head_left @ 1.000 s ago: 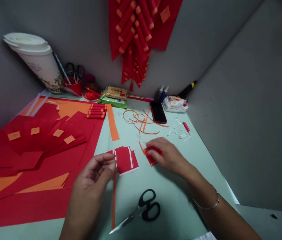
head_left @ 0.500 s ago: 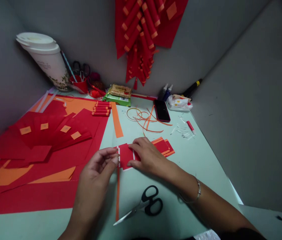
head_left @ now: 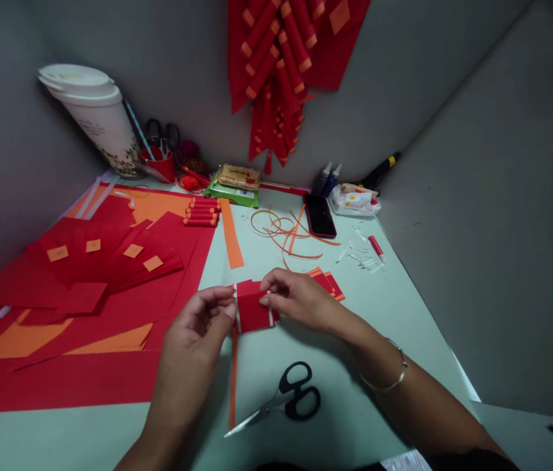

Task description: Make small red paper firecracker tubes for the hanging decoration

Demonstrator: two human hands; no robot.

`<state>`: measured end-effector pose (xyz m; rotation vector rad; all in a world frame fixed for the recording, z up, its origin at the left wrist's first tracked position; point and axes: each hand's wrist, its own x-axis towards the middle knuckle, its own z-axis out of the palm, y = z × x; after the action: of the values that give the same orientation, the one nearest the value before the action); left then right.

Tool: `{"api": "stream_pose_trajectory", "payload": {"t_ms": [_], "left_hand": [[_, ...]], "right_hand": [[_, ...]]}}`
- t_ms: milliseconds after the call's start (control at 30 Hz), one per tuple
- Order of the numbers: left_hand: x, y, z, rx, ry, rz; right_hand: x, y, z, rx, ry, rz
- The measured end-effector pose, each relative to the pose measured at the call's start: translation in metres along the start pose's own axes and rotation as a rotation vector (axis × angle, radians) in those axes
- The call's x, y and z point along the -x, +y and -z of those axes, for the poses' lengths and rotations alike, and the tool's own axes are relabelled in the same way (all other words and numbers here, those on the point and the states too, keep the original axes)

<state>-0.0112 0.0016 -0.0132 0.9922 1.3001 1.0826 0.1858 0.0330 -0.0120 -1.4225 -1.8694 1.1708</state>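
A red paper piece (head_left: 253, 310) with white strips along its left and right edges lies between my hands. My left hand (head_left: 201, 333) pinches its left edge, fingers and thumb together. My right hand (head_left: 299, 297) has thumb and fingers closed at its upper right edge, over the strip there. Beneath my left fingertips a narrow orange strip (head_left: 233, 386) runs down the table. Black-handled scissors (head_left: 293, 396) lie below the paper, blades toward the left. Behind my right hand are red cards with orange edges (head_left: 328, 284).
Red and orange sheets (head_left: 124, 294) cover the left side. Farther back are small red rolls (head_left: 201, 212), curled orange strips (head_left: 286, 229), a phone (head_left: 319, 216), a tall cup (head_left: 97, 124) and a glue gun (head_left: 379, 171). White scraps (head_left: 362, 254) lie at the right.
My right hand has drawn its fingers in from lying spread over the paper to a pinch at its upper right edge. The view has shifted slightly.
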Motion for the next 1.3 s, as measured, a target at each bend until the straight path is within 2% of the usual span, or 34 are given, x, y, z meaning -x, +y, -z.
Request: {"api": "stream_pose_trajectory", "payload": {"t_ms": [67, 133, 233, 300, 400, 467, 567, 833, 1000, 1133, 1300], "left_hand": [[0.003, 0.003, -0.004, -0.104, 0.008, -0.056], [0.005, 0.007, -0.008, -0.185, -0.056, -0.071], [0.007, 0.011, -0.013, -0.190, -0.226, 0.010], [0.008, 0.013, -0.014, -0.183, -0.259, 0.025], [0.008, 0.015, -0.013, -0.178, -0.189, -0.005], [0.008, 0.016, -0.011, -0.166, -0.135, -0.016], [0.008, 0.016, -0.011, -0.138, -0.098, -0.032], [0.010, 0.017, -0.012, -0.101, -0.145, 0.012], [0.009, 0.015, -0.012, -0.172, -0.130, 0.001], [0.010, 0.014, -0.014, -0.224, -0.123, -0.018], [0.015, 0.014, -0.015, -0.297, -0.107, -0.048]], "right_hand": [[0.008, -0.009, 0.010, -0.112, -0.061, 0.030], [0.017, -0.017, 0.015, -0.118, -0.068, 0.114], [0.028, -0.025, 0.014, -0.071, -0.014, 0.213], [0.033, -0.028, 0.009, -0.017, 0.086, 0.242], [0.038, -0.033, 0.003, 0.146, 0.308, 0.344], [0.040, -0.036, 0.000, 0.261, 0.394, 0.440], [0.039, -0.039, -0.003, 0.335, 0.374, 0.483], [0.031, -0.035, 0.001, 0.213, 0.260, 0.391], [0.036, -0.035, -0.005, 0.470, 0.393, 0.514], [0.040, -0.037, -0.009, 0.626, 0.367, 0.547], [0.042, -0.039, -0.013, 0.703, 0.427, 0.528]]}}
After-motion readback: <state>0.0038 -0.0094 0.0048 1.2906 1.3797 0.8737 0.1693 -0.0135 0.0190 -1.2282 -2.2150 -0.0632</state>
